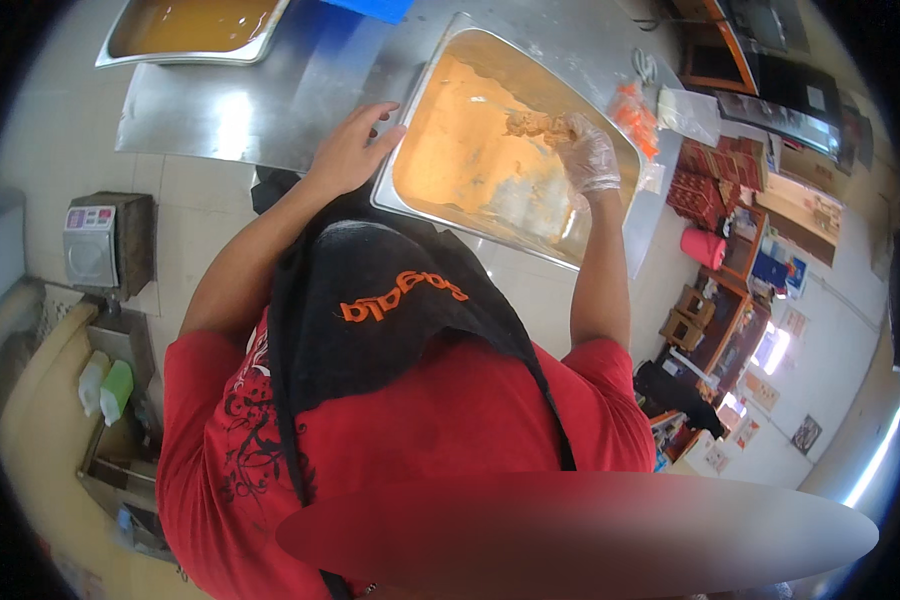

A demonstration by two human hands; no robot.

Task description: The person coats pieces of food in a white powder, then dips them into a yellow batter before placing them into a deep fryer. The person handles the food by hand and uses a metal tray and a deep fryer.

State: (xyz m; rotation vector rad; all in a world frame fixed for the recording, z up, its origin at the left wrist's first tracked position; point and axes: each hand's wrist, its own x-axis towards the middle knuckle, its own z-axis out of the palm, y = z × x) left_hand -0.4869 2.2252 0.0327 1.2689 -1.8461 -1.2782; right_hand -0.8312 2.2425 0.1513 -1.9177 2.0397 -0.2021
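Observation:
A deep stainless steel pan (544,244) stands at the edge of the metal table before me. Orange-tan powder (457,127) covers much of its bottom, and bare metal shows at the near right. Inside a clear plastic glove, my right hand (591,159) is closed on a lumpy, powder-coated piece of food (532,124), held over the pan. What food lies under the coating I cannot tell. My bare left hand (356,146) is beside the pan's left rim, fingers apart and holding nothing; whether its fingertips touch the rim is unclear.
Another steel pan (184,58) with yellow-brown liquid is at the upper left, near a blue object (375,6). Right of the powder pan lie an orange plastic bag (634,120), a clear bag (690,116) and scissors (643,66). A scale (94,244) stands at left.

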